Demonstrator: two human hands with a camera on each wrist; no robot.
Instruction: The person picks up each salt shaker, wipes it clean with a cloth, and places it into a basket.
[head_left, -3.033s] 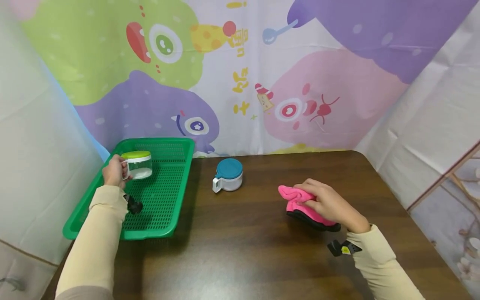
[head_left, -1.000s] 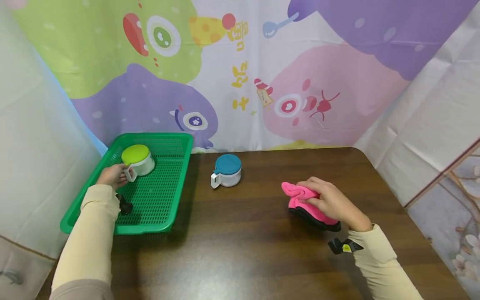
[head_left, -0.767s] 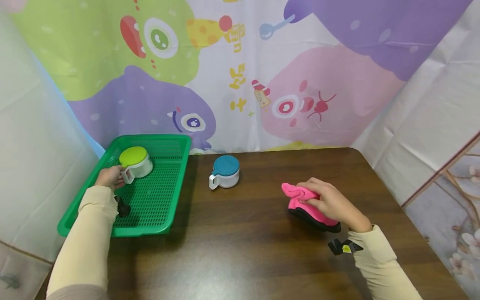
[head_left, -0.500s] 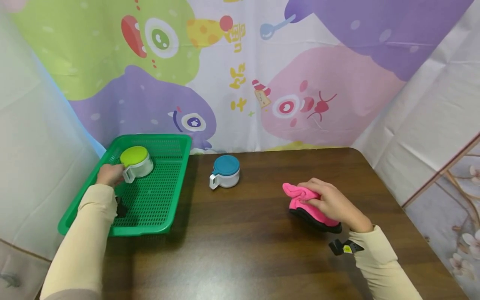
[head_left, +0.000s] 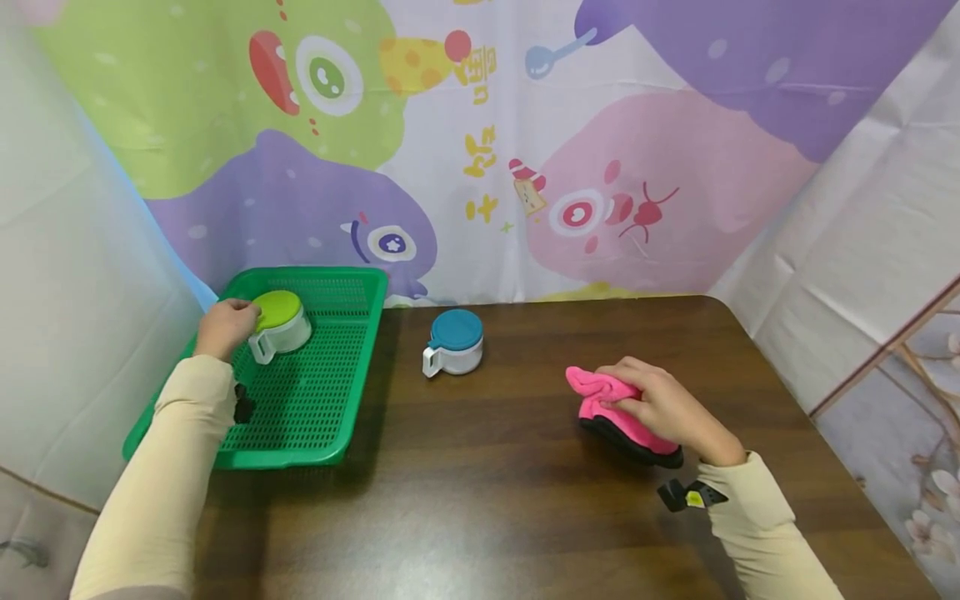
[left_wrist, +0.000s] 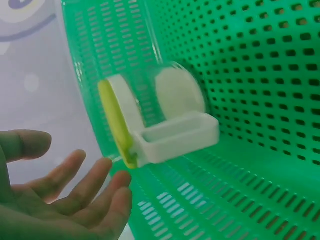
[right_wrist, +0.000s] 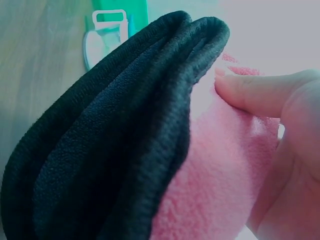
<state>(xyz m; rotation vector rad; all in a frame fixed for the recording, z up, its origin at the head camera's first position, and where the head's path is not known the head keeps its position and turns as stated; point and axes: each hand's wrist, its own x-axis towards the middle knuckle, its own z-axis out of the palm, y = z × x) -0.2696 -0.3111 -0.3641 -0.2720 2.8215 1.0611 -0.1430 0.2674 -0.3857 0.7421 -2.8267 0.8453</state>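
Observation:
A clear jar with a lime-green lid and white handle stands upright inside the green plastic basket, toward its far left. My left hand hovers just beside that lid; in the left wrist view its fingers are loosely spread, apart from the jar, and hold nothing. On the right, my right hand grips a folded pink cloth with black edging over the table. The right wrist view shows the thumb pressing on the pink side of the cloth.
Right of the basket, a similar jar with a blue lid and white handle stands on the brown wooden table. A printed cartoon curtain hangs behind the table, with pale cloth walls at the sides.
The lime-lidded jar was held by its handle and lowered into the basket. My left hand has let go of it and risen to lid height. The right hand still grips the cloth.

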